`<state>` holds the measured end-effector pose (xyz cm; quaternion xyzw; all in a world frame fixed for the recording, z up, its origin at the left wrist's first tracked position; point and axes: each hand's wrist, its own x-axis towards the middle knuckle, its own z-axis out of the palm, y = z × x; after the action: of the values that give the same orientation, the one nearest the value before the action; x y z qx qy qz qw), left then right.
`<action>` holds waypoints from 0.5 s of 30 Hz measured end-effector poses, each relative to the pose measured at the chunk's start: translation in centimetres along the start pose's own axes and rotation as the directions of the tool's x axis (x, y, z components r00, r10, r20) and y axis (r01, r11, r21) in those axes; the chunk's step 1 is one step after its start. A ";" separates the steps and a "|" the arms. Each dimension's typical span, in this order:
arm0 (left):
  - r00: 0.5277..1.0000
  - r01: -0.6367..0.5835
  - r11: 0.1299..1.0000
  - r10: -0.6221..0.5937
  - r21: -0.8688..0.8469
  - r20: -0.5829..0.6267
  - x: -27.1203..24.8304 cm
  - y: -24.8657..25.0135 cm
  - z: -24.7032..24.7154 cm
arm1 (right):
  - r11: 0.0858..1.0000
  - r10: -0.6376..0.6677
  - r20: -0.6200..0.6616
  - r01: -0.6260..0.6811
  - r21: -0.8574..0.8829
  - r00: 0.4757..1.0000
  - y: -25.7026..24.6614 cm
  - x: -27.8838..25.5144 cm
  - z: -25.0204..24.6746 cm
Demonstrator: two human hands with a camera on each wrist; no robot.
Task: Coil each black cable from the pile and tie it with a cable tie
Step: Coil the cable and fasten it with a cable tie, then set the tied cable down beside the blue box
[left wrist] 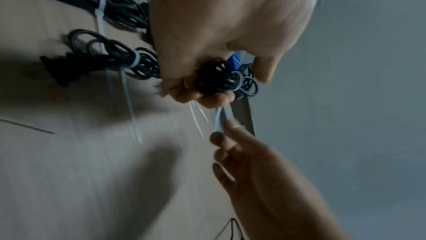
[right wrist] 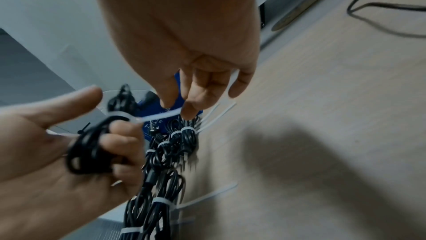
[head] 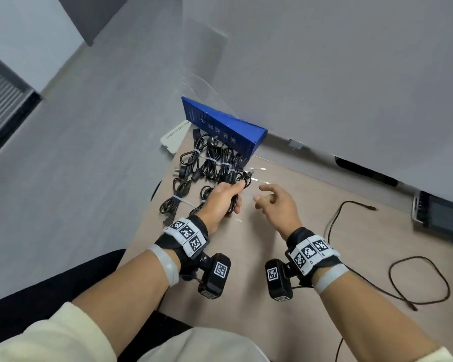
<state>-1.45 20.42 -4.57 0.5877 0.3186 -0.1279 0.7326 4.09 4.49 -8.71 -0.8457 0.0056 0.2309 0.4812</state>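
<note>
1. The left hand (head: 221, 198) grips a coiled black cable (right wrist: 90, 145) in its curled fingers, at the middle of the head view, just above the table (head: 259, 296)
2. A white cable tie (right wrist: 159, 116) already loops round that coil; its free tail runs toward the right hand (head: 277, 205), whose fingers are loosely spread. In the right wrist view the fingertips (right wrist: 191, 111) sit at the tail, but blur hides whether they pinch it or only touch it
3. Progress judged from the layout: a cluster of tied bundles (head: 209, 163) lies above the left hand beside a blue box (head: 225, 129), each with a white tie and an untrimmed tail. The coil in hand appears to need only cinching
4. One loose cable (head: 416, 280) lies uncoiled at the lower right, so at least that one is left
5. Room: bare table between the hands and the loose cable; the table's left edge runs close beside the bundles
</note>
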 end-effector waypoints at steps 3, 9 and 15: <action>0.998 0.006 1.000 -0.007 0.019 0.066 0.9 -1.1 -0.5 | 0.998 0.060 0.078 -0.061 0.015 0.995 -1.0 -0.6 1.4; 0.976 0.077 0.975 -0.116 0.208 0.183 1.1 -1.9 -1.7 | 0.976 0.207 0.064 -0.202 -0.078 0.976 -1.7 0.1 3.3; 0.963 0.025 0.669 0.184 0.743 -0.199 3.9 -1.3 -7.1 | 0.921 0.284 0.040 -0.260 -0.291 0.958 -0.2 0.0 4.8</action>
<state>-1.46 27.47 -8.70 0.8584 0.3054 -0.1363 0.3891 2.26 8.53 -10.63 -0.8866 0.0704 0.3279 0.3185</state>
